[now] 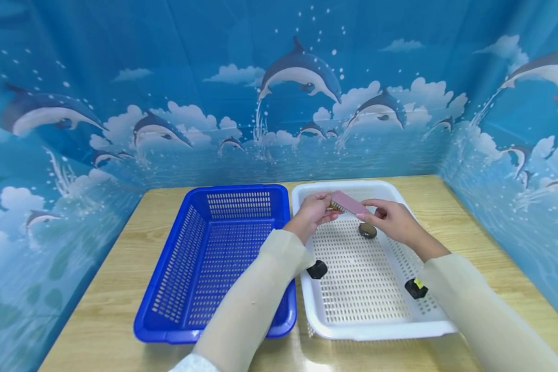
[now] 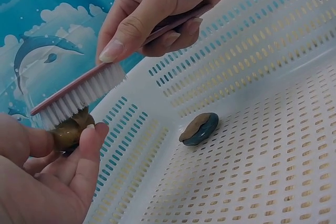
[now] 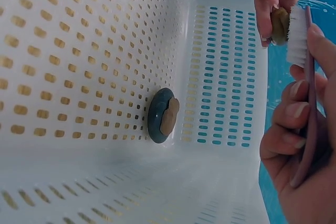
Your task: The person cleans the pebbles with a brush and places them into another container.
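Observation:
My left hand (image 1: 310, 213) pinches a small brownish stone (image 2: 67, 136) over the far end of the white basket (image 1: 381, 329). In my right hand (image 1: 392, 221) is a pink-backed scrubbing brush (image 1: 349, 202), gripped by its handle. Its white bristles (image 2: 86, 95) face down and press on the top of the held stone. A second stone (image 1: 367, 230), dark and smooth with a brown patch on it, lies on the basket floor below the hands. The left fingers partly cover the stone they hold.
A blue basket (image 1: 232, 258) stands left of the white one on the wooden table (image 1: 107, 289). Dolphin-printed cloth (image 1: 279, 144) hangs behind and at both sides. Dark wrist cameras (image 1: 317, 269) show at the cuffs.

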Demonstrator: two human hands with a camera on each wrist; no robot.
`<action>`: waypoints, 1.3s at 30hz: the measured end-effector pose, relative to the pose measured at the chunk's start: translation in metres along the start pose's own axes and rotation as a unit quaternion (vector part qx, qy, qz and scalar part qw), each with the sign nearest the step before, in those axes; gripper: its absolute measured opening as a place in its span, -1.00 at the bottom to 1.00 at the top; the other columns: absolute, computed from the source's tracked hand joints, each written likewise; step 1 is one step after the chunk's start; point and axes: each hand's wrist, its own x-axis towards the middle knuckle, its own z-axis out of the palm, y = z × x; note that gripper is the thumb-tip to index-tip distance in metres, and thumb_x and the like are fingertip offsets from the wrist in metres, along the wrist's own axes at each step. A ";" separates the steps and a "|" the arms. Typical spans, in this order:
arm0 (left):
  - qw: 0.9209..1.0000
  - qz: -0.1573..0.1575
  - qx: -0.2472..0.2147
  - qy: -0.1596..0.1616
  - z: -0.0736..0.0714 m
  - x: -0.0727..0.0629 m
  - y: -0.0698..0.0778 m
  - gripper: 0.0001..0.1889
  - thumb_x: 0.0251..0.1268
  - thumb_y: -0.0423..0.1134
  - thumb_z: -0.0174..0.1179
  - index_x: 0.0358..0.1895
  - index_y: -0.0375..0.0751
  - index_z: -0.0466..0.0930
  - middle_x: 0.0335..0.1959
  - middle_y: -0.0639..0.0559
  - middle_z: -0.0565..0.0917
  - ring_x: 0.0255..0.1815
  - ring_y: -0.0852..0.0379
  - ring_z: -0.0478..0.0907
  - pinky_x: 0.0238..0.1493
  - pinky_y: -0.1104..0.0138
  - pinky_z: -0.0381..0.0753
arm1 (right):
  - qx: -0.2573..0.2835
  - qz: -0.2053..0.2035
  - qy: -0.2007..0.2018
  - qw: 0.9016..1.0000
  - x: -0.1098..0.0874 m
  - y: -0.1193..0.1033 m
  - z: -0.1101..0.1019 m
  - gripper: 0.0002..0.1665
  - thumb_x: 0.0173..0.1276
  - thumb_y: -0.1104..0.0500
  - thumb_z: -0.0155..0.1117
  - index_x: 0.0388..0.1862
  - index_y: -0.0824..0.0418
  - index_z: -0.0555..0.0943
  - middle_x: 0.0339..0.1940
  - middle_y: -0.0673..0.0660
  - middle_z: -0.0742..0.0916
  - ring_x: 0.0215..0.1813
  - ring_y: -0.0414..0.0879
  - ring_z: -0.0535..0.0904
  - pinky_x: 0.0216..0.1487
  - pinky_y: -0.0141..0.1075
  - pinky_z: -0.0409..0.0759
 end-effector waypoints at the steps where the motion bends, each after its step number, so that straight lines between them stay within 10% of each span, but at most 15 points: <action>1: 1.000 -0.003 0.002 -0.005 0.000 0.000 0.000 -0.64 0.56 -0.34 -0.10 0.30 -0.25 0.46 -0.07 -0.25 0.69 -0.24 0.05 0.69 -0.32 0.42 0.68 | 0.001 -0.001 0.000 1.000 0.000 0.000 0.000 -0.42 0.38 -0.16 0.24 0.18 0.21 0.58 -0.71 0.00 0.47 -0.64 -0.16 0.26 -0.65 -0.32 0.28; 24: 0.994 -0.017 0.065 -0.086 0.003 -0.001 -0.003 -0.54 0.45 -0.45 0.03 0.38 -0.30 0.33 0.03 -0.36 0.63 0.06 -0.15 0.62 -0.28 0.43 0.69 | -0.008 0.018 0.010 1.000 0.000 -0.002 -0.001 -0.38 0.42 -0.20 0.17 0.21 0.24 0.56 -0.72 0.01 0.45 -0.65 -0.15 0.26 -0.65 -0.32 0.26; 39: 0.998 0.000 0.046 -0.053 0.002 0.001 -0.003 -0.51 0.45 -0.47 0.00 0.41 -0.29 0.29 -0.04 -0.37 0.66 -0.58 0.24 0.54 -0.56 0.55 0.51 | -0.002 0.049 -0.006 0.999 0.000 -0.002 -0.003 -0.27 0.45 -0.28 0.05 0.28 0.27 0.50 -0.72 0.02 0.44 -0.66 -0.13 0.25 -0.66 -0.30 0.27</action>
